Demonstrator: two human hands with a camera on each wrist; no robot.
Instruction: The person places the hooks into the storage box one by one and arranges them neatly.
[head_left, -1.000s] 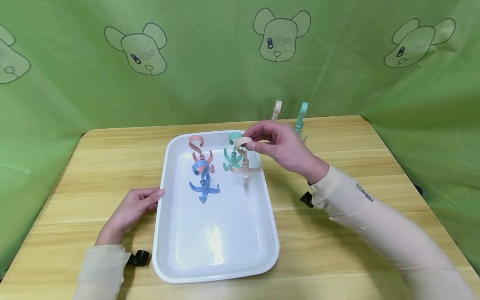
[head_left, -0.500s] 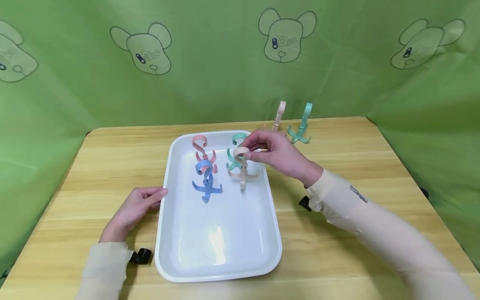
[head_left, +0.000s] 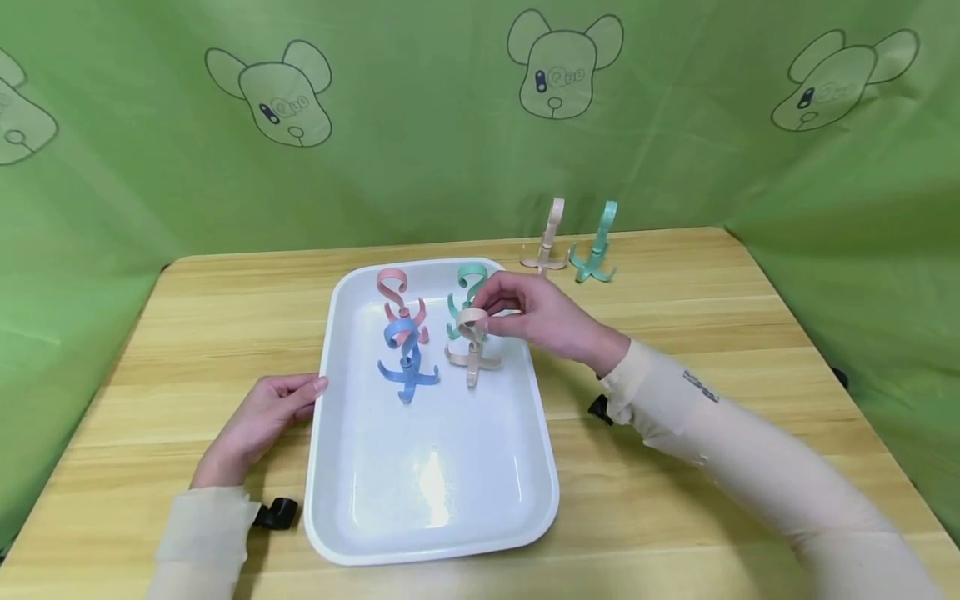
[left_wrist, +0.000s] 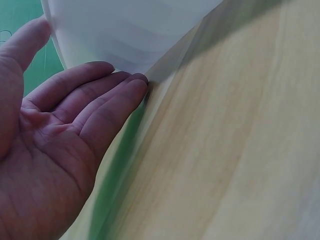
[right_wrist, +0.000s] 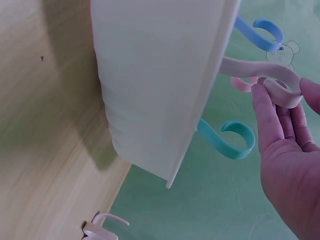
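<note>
My right hand [head_left: 540,312] pinches the curled top of a beige claw hook [head_left: 472,362] between thumb and fingers. The hook is upright inside the white tray [head_left: 435,546], its prongs at or just above the tray's floor. Left of it stands a blue claw hook [head_left: 408,375], with a pink claw hook [head_left: 392,283] behind that. A green claw hook [head_left: 472,273] stands behind the beige one, partly hidden by my fingers. At the tray's left rim, my left hand [head_left: 266,417] holds on, thumb on the rim and fingers [left_wrist: 115,107] against the outer wall.
Beyond the tray's far right corner, a pale pink claw hook [head_left: 551,233] and another green claw hook [head_left: 600,250] stand on the wooden table [head_left: 660,500]. A green curtain [head_left: 420,183] hangs behind and beside the table.
My right hand has brought the beige hook left, toward me and lower, into line with the blue one. My left hand keeps its place at the rim.
</note>
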